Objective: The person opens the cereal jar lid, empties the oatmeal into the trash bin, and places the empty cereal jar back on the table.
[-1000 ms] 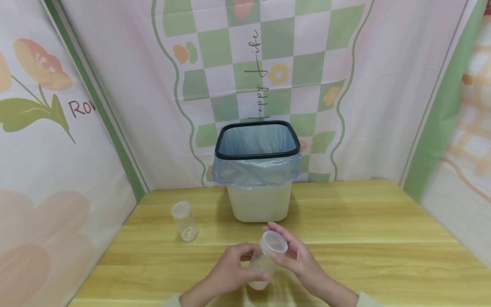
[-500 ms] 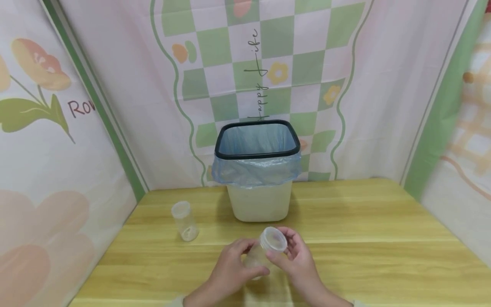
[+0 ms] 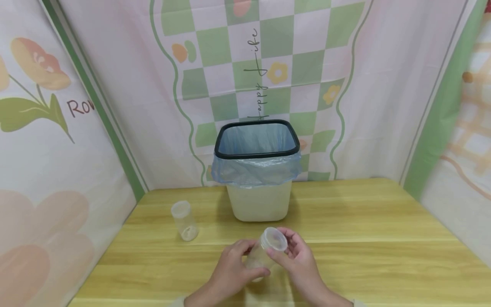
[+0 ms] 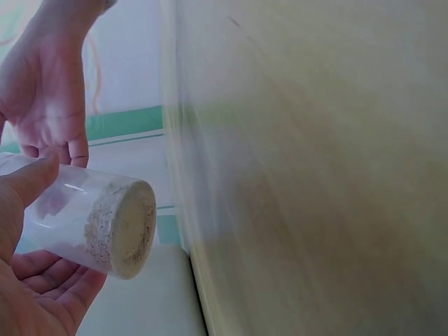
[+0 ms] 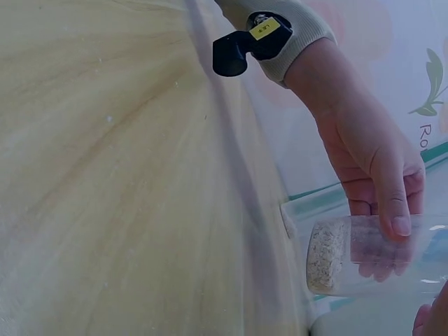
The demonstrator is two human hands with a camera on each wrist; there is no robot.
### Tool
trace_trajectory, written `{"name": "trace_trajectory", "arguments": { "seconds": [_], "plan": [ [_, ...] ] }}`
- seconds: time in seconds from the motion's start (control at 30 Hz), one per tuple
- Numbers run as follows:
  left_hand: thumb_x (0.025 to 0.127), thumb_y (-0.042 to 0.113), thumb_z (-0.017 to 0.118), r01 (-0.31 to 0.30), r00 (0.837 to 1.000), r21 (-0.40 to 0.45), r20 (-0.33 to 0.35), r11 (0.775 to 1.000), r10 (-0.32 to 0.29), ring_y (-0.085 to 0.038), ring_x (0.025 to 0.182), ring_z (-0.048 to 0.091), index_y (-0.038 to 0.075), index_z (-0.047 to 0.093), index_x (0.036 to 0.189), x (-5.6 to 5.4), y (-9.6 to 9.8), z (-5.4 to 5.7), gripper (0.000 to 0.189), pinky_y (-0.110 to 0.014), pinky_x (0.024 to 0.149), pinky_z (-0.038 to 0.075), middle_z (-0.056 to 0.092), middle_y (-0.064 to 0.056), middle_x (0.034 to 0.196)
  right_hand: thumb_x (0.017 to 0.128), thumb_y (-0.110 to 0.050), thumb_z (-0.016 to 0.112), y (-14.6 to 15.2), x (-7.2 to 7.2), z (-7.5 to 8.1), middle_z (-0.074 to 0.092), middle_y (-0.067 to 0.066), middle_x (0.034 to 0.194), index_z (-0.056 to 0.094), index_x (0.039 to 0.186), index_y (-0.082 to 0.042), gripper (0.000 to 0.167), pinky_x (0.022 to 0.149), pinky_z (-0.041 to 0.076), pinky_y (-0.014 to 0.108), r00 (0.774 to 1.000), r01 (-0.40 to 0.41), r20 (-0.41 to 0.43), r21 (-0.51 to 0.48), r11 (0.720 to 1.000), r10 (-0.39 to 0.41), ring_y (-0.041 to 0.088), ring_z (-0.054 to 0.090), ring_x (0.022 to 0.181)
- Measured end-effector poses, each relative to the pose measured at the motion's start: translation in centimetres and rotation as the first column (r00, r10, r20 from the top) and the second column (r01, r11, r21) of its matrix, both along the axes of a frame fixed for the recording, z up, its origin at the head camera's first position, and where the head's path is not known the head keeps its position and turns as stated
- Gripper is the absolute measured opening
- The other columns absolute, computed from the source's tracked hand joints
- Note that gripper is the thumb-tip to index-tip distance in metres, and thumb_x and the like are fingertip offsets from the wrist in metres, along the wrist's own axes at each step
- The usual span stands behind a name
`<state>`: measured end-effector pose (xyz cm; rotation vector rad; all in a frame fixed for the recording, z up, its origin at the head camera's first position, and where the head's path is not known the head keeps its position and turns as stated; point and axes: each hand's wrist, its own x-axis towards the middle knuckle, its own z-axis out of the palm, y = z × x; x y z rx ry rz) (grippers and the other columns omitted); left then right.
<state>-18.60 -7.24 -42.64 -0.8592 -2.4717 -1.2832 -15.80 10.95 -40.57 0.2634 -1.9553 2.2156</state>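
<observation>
My left hand (image 3: 232,273) grips the body of a clear plastic jar (image 3: 254,261), thumb on the near side and fingers behind. The jar is held above the table, tilted with its capped end up and to the right. My right hand (image 3: 301,266) holds the jar's translucent lid (image 3: 277,239), thumb on the near edge and fingers curled at the far side. Pale, flaky bits (image 5: 326,257) lie at the jar's bottom in the right wrist view. A second clear lidded jar (image 3: 185,221) stands on the table to the left, with some pale bits at its base.
Behind the hands, a white bin (image 3: 261,202) with a black rim and blue liner bag stands on the wooden table (image 3: 364,238). Patterned curtains (image 3: 310,85) hang at the back and both sides. A black wrist device (image 5: 252,45) sits on the left sleeve.
The held jar has risen slightly and its base has moved up. My right fingers have drawn in and curled at the lid. The second jar and the bin have stayed put.
</observation>
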Motion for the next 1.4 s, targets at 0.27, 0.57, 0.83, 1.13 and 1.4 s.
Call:
{"name": "trace_trajectory", "arguments": {
  "seconds": [0.27,0.57,0.83,1.13,1.4],
  "plan": [
    [0.072,0.029,0.087,0.026,0.999,0.024,0.035,0.999,-0.027,-0.010,0.093,0.063,0.006,0.066,0.113,-0.1,0.0,0.0,0.051,-0.023,0.079,0.053,0.067,-0.002,0.103,0.086,0.005,0.067,0.3,-0.2,0.5,0.054,0.018,0.127,0.049,0.132,0.004,0.050,0.091,0.049,0.024,1.000,-0.023,-0.019,-0.015,1.000,0.023,0.019,0.059,0.108],
    [0.074,0.029,0.086,0.054,0.995,0.066,0.076,0.996,-0.059,-0.013,0.095,0.065,0.003,0.066,0.111,-0.2,-0.2,0.2,0.050,-0.024,0.082,0.053,0.067,-0.003,0.105,0.086,0.009,0.065,1.0,-0.9,1.1,0.057,0.018,0.123,0.049,0.134,0.006,0.051,0.086,0.052,0.025,0.995,0.010,-0.095,0.004,1.000,-0.009,0.017,0.061,0.102],
    [0.073,0.026,0.086,0.076,0.982,0.131,0.164,0.988,-0.098,-0.016,0.097,0.065,0.002,0.065,0.112,-0.3,-0.3,0.2,0.051,-0.023,0.086,0.051,0.067,-0.004,0.106,0.085,0.008,0.068,2.3,-1.4,1.6,0.059,0.016,0.119,0.049,0.134,0.006,0.052,0.084,0.053,0.026,0.994,0.045,-0.099,0.043,0.998,-0.040,0.016,0.062,0.101],
    [0.072,0.024,0.086,0.058,0.962,0.142,0.256,0.988,-0.093,-0.021,0.103,0.065,-0.001,0.063,0.114,-0.8,-0.3,-0.1,0.055,-0.025,0.089,0.050,0.068,-0.008,0.109,0.083,0.004,0.072,4.7,-2.5,1.9,0.058,0.020,0.120,0.052,0.131,0.007,0.052,0.083,0.053,0.022,0.986,0.127,-0.124,0.167,0.978,-0.107,0.010,0.061,0.100],
    [0.071,0.022,0.087,0.019,0.945,0.102,0.323,0.995,-0.051,-0.030,0.111,0.062,-0.002,0.061,0.118,-1.2,-0.4,-0.3,0.059,-0.030,0.092,0.049,0.066,-0.013,0.115,0.083,-0.005,0.076,7.3,-3.7,2.4,0.057,0.020,0.122,0.052,0.130,0.006,0.054,0.083,0.052,0.019,0.986,0.149,-0.116,0.299,0.943,-0.119,0.009,0.058,0.101]
  ]
}}
